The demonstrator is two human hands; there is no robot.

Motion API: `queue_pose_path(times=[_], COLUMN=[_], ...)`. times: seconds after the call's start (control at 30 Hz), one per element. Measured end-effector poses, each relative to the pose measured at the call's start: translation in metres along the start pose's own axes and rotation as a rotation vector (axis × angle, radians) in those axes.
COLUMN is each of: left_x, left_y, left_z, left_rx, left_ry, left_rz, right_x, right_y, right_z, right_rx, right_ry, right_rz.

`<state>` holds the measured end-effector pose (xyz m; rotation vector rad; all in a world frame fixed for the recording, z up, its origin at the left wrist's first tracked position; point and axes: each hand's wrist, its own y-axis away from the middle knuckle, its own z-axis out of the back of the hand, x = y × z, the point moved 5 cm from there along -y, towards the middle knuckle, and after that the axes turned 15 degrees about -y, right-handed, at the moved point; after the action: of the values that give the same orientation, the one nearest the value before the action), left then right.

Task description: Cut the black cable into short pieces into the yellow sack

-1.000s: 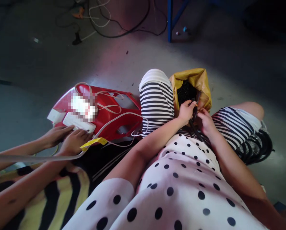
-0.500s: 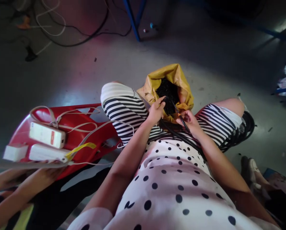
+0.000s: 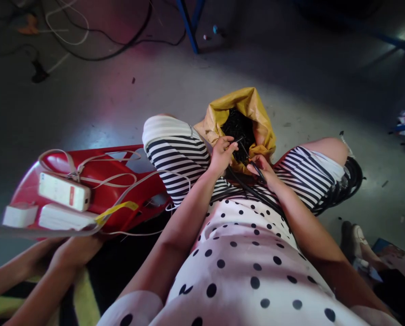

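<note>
We keep the yellow bag [image 3: 260, 120] between our knees, mid-frame, so it stays close. Our left hand [image 3: 222, 155] and right hand [image 3: 262, 168] each pinch a black cable [image 3: 253, 192] at its mouth.

Vs 1 s ago: view has swung left/down, so the yellow bag [image 3: 253, 113] now sits mid-frame & the red plastic panel [image 3: 87, 181] lies further left. Left hand [image 3: 222, 154] has come off the cable [image 3: 253, 192] it was pinching w/ the right; its fingertips now pinch a small black piece at the bag mouth, a bit higher than 0.5 s ago. Right hand [image 3: 265, 170] has slid lower/right along the cable, closed round it. Co-worker's hands [image 3: 75, 251] have dropped from the white boxes [image 3: 63, 192] on the panel to below its near edge; since 0.5 s ago they show more.
</note>
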<state>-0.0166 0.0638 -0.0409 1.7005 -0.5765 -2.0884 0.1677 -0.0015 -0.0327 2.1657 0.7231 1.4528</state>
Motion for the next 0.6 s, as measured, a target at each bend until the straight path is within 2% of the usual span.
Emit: queue_pose_path(times=[0.6], left_x=[-0.0021], left_y=[0.0057], left_z=[-0.0067], left_rx=[0.070], left_ry=[-0.061], left_rz=[0.013], right_x=[-0.0053], right_y=[-0.0049], right_z=[-0.0049], right_rx=[0.020], right_ry=[0.023], right_rz=[0.018])
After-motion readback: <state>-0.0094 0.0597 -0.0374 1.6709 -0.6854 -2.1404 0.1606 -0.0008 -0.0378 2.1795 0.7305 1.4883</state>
